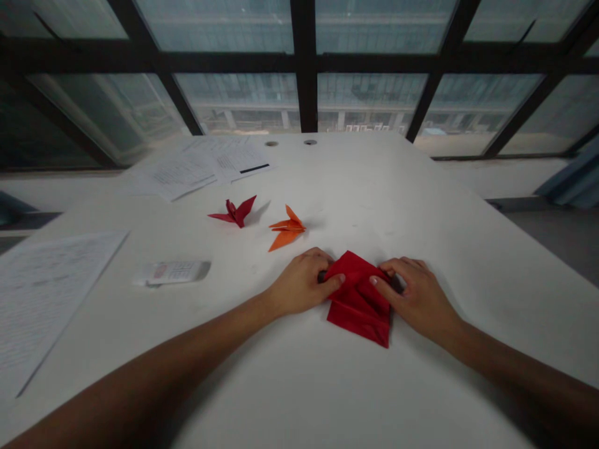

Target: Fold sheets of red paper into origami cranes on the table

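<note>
Nearest, the forearms run out of view at the lower edges of the white table (281, 393); in the middle of the near part, between both hands, is the creased red paper (359, 296); the left hand (305, 284) pinches its left side, thumb on top, and the right hand (415, 293) grips the other side likewise, the remaining fingertips partly hidden; small dark patches show beside the fingers, too unclear to name; to the left, a printed sheet (51, 280) is cut off by the view's edge, its lines too small to read; near it a white packet (175, 272) bears a reddish mark and blurred, illegible lettering; beyond are an orange folded bird (286, 229) and a dark red one (238, 213); farther off, overlapping papers (182, 171) carry unreadable print and a black bar; behind stand dim windows (369, 100).
</note>
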The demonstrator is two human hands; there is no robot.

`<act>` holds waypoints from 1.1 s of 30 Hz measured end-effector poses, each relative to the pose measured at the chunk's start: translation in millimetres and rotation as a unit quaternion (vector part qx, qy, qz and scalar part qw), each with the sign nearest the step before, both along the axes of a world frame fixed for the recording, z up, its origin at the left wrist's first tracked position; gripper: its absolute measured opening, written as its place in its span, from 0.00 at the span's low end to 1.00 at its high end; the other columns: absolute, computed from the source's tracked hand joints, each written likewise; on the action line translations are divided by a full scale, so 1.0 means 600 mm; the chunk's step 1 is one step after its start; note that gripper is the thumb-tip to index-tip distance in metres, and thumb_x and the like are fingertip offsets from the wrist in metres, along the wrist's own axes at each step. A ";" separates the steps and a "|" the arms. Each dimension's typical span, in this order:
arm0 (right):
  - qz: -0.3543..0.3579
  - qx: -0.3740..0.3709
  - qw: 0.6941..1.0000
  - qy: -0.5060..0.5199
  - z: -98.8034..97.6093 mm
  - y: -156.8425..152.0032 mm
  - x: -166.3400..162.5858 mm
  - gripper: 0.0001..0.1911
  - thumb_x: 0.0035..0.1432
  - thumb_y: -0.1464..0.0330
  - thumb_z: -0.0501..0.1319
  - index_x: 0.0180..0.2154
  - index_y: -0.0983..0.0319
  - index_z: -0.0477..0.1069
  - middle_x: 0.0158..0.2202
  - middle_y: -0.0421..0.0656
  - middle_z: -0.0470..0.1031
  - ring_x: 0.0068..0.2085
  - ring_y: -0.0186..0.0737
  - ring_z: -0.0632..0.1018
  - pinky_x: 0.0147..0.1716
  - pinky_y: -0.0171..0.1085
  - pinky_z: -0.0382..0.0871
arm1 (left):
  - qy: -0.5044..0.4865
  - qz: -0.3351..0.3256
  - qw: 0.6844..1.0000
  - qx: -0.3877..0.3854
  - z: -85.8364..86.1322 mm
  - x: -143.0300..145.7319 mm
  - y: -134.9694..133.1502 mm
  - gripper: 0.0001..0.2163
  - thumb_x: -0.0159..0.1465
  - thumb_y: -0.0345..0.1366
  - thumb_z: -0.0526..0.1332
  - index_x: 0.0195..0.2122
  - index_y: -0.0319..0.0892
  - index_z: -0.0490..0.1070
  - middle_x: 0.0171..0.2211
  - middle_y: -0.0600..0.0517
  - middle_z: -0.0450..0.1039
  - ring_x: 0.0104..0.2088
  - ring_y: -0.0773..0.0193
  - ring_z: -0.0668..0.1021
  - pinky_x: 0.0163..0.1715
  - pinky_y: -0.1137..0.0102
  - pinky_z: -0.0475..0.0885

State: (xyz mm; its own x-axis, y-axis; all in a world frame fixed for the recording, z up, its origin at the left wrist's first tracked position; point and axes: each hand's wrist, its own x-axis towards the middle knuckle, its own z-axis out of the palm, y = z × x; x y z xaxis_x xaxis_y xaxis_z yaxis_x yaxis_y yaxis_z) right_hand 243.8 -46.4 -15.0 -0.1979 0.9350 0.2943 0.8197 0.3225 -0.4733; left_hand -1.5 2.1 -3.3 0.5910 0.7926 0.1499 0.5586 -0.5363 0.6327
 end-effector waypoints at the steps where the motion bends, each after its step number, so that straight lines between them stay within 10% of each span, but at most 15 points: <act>1: 0.000 0.003 1.000 0.000 0.000 0.000 0.000 0.07 0.66 0.62 0.61 0.36 0.56 0.74 0.31 0.40 0.77 0.35 0.44 0.75 0.43 0.46 0.65 | -0.001 -0.003 1.000 -0.001 0.000 0.000 0.000 0.12 0.68 0.41 0.60 0.33 0.42 0.80 0.36 0.48 0.80 0.43 0.57 0.79 0.45 0.66 0.75; 33: 0.059 0.042 0.997 0.000 -0.005 0.002 0.005 0.15 0.70 0.62 0.60 0.30 0.60 0.73 0.30 0.39 0.77 0.36 0.42 0.76 0.44 0.44 0.60 | -0.016 -0.102 0.993 0.049 -0.002 -0.005 -0.004 0.10 0.68 0.40 0.63 0.34 0.42 0.80 0.40 0.50 0.82 0.46 0.57 0.77 0.49 0.64 0.71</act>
State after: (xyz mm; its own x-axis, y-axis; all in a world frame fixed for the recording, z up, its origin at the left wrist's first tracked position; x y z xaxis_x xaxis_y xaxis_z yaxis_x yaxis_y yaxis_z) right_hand 246.8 -45.4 -17.8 -0.3058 0.8773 0.3699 0.7733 0.4555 -0.4410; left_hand -4.4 -0.3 -4.6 0.7317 0.6376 0.2411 0.4126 -0.6958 0.5878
